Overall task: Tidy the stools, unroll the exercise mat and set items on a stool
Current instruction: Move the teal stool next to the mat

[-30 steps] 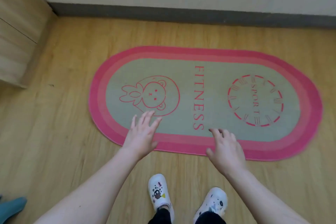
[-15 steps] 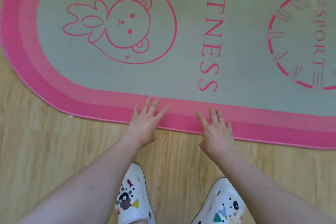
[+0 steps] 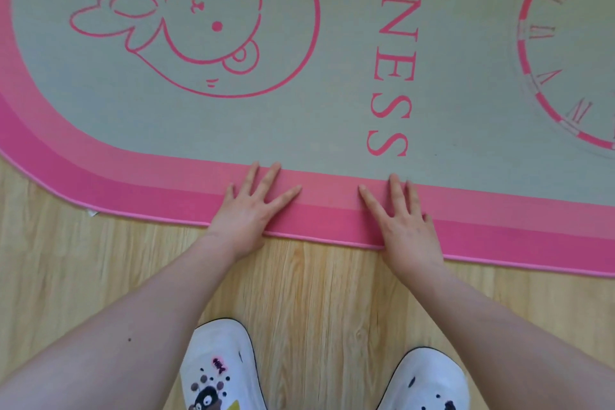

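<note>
Risk: I press only near edge, so exercise mat (image 3: 299, 123) could slide on smooth wooden floor (image 3: 316, 283) and wrinkle, I think. Left hand (image 3: 251, 206) released, fingers spread flat on pink border. Right hand (image 3: 404, 221) same, flat, grasping nothing. Mat unrolled on floor before white shoes (image 3: 219, 366); grey-green centre, rabbit drawing, clock print.

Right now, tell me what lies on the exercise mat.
Only the left hand and right hand, fingers straight, flat on the exercise mat near its edge. The pink border beneath them is covered; the mat's far side is out of frame.
</note>
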### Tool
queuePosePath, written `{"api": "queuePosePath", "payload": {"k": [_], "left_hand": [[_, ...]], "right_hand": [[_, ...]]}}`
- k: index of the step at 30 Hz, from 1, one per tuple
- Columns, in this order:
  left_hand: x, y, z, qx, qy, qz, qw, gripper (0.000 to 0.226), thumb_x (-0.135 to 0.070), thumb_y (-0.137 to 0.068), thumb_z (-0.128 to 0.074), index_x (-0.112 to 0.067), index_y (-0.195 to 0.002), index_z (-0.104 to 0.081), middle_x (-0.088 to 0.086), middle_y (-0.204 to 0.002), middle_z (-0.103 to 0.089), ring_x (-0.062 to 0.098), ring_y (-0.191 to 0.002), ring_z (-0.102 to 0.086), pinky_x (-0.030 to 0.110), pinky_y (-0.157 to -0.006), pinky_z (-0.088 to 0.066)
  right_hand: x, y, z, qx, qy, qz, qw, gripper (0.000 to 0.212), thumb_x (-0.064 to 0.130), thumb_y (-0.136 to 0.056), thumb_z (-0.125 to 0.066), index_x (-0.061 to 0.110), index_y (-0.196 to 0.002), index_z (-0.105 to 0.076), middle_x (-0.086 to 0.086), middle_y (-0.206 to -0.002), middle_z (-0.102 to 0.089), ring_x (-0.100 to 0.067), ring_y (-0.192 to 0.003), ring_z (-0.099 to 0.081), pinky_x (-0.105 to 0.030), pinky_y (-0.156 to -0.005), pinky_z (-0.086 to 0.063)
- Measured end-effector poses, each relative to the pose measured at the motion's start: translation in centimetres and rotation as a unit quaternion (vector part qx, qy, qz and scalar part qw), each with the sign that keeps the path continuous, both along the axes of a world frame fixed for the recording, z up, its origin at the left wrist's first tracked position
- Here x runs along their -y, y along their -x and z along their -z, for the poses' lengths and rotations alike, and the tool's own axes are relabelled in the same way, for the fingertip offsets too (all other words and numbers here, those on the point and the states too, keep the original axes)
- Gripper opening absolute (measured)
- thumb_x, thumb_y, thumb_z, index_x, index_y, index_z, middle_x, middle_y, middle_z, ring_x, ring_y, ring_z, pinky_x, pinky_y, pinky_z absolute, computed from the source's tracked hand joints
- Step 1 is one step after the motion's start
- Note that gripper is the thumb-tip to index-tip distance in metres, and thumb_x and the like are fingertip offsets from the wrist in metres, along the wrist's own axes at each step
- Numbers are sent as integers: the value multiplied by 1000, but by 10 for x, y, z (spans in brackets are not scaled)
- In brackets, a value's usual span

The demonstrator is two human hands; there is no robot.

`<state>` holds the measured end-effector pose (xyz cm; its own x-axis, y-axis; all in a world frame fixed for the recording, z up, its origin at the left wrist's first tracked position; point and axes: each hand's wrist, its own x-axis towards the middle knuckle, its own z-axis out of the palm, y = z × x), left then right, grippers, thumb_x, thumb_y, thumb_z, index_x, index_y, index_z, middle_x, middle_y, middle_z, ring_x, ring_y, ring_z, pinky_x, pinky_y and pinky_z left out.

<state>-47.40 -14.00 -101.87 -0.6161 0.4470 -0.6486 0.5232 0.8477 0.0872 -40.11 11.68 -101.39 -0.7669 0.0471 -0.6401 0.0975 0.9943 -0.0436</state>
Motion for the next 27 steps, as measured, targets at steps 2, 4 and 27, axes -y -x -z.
{"api": "queuePosePath", "payload": {"k": [2, 4, 27], "left_hand": [[-2, 11, 3, -4, -6, 1, 1000, 107, -9, -77, -60, -47, -145, 13, 1, -155, 27, 35, -143, 19, 60, -111, -20], [-6, 23, 2, -4, -10, -1, 1000, 105, -8, -76, -60, -46, -146, 10, 2, -156, 25, 35, -143, 18, 61, -111, -20], [68, -14, -356, -88, -138, -306, 938, 73, -24, -81, -53, -25, -148, -23, 4, -157, -13, 20, -141, -19, 47, -116, -10]], "right_hand": [[-3, 9, 3, -4, 4, -1, 1000, 110, -6, -80, -53, 46, -145, 18, -7, -157, 25, -34, -146, 15, -53, -109, -34], [-8, 20, 5, -13, 6, 2, 1000, 110, -7, -79, -53, 47, -145, 16, -6, -158, 23, -33, -146, 14, -53, -108, -35], [138, 79, -370, -88, 105, -109, 985, 63, 19, -85, -51, 27, -145, -34, -8, -154, -27, -25, -141, -23, -38, -113, -23]]}}
